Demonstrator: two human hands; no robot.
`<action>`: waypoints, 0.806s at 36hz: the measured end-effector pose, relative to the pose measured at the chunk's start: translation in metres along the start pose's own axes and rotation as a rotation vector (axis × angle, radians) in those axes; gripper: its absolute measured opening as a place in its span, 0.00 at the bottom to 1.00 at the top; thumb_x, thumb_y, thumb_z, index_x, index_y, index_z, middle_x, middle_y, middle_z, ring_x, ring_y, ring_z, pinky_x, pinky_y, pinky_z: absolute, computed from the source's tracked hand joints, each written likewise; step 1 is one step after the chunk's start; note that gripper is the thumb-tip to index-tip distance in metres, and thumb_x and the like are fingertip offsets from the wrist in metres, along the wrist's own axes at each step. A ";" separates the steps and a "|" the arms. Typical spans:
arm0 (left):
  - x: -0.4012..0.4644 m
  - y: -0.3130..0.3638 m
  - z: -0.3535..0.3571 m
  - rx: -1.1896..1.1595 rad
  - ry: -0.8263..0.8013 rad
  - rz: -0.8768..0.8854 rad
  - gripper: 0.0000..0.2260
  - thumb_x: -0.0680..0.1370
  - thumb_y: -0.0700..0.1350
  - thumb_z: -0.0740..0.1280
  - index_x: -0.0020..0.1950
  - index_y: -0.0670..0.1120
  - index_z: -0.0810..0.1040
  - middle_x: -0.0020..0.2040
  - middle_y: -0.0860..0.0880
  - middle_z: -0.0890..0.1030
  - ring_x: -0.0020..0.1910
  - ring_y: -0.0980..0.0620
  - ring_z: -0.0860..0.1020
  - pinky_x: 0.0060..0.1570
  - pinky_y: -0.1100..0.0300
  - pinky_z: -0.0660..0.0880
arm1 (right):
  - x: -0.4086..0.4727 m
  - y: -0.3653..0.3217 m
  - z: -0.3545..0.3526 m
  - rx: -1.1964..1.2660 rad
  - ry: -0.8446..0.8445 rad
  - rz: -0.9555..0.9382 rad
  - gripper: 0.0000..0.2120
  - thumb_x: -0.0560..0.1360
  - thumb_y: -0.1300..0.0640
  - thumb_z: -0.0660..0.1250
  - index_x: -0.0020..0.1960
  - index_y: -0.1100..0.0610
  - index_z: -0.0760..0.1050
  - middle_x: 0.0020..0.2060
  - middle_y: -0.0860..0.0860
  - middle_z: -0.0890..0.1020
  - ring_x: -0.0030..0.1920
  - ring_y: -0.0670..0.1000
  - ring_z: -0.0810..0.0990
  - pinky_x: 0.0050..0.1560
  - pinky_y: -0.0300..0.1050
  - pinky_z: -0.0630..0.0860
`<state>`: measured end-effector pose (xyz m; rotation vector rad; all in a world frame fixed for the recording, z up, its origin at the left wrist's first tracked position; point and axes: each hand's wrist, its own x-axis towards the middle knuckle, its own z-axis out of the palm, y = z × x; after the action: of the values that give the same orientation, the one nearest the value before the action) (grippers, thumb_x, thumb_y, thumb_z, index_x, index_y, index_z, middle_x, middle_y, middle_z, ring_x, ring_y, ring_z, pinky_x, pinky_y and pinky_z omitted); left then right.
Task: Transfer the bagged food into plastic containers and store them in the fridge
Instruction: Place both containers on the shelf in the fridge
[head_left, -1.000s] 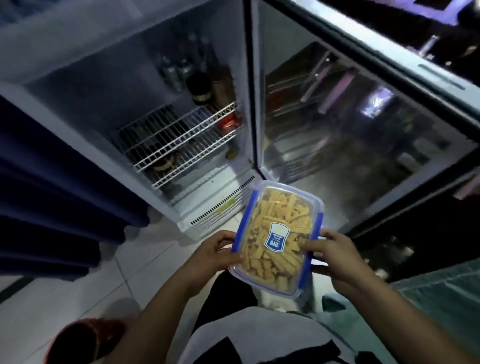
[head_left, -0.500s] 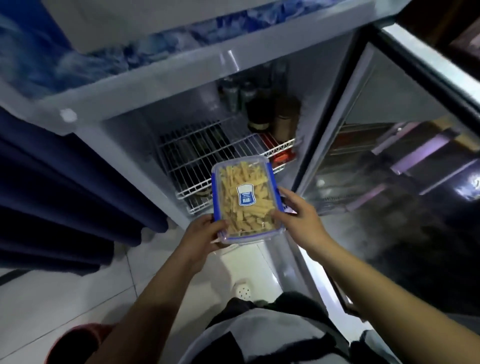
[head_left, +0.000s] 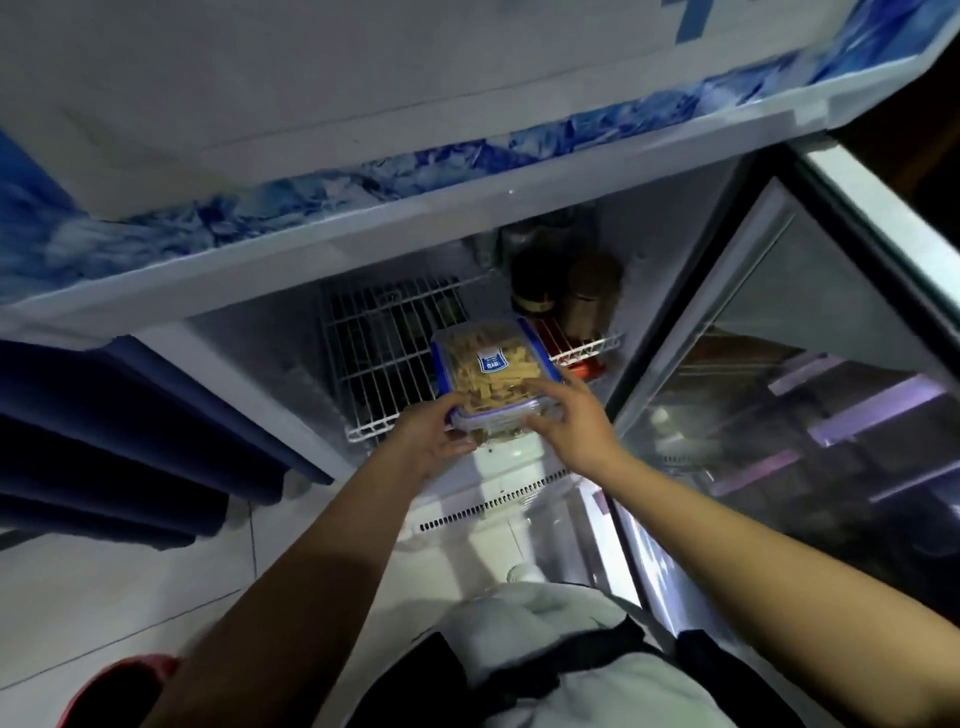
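Note:
A clear plastic container (head_left: 491, 371) with blue clips and a blue label holds pale yellow food sticks. Its far part lies over the white wire shelf (head_left: 374, 358) inside the open fridge, and its near end sticks out past the shelf's front edge. My left hand (head_left: 431, 434) grips the near left corner. On the near right side my right hand (head_left: 569, 423) holds it, fingers over the lid.
Dark jars and bottles (head_left: 566, 291) stand at the back right of the shelf, with a red item (head_left: 584, 366) under its right end. The glass fridge door (head_left: 810, 395) hangs open at right. A blue curtain (head_left: 114, 441) is at left. A red object (head_left: 124, 686) sits on the tiled floor.
Both hands have carried the container up and forward, from in front of the fridge onto the wire shelf. The view has tilted upward toward the fridge top.

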<state>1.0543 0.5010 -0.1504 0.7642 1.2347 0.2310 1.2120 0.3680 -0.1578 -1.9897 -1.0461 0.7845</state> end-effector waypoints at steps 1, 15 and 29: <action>0.002 0.002 0.003 -0.004 0.016 0.003 0.04 0.79 0.42 0.71 0.48 0.42 0.79 0.56 0.39 0.81 0.48 0.42 0.82 0.41 0.48 0.84 | 0.006 0.002 -0.002 -0.010 -0.004 -0.005 0.22 0.76 0.57 0.73 0.69 0.52 0.76 0.77 0.55 0.62 0.76 0.52 0.63 0.63 0.27 0.58; 0.010 -0.038 0.027 0.724 0.284 0.841 0.21 0.80 0.37 0.66 0.73 0.46 0.72 0.70 0.47 0.75 0.64 0.47 0.76 0.61 0.55 0.75 | 0.046 0.040 0.004 -0.343 -0.126 -0.184 0.35 0.78 0.58 0.68 0.79 0.40 0.58 0.82 0.52 0.49 0.76 0.60 0.61 0.69 0.55 0.69; 0.034 -0.019 0.031 1.275 0.212 0.669 0.43 0.75 0.37 0.70 0.83 0.49 0.48 0.82 0.44 0.53 0.79 0.41 0.56 0.74 0.46 0.63 | 0.096 0.017 -0.010 -0.628 -0.341 -0.018 0.42 0.76 0.52 0.69 0.80 0.40 0.47 0.81 0.49 0.50 0.79 0.59 0.52 0.74 0.65 0.59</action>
<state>1.0895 0.4937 -0.1844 2.3097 1.2086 0.0302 1.2730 0.4406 -0.1831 -2.4037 -1.6653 0.8794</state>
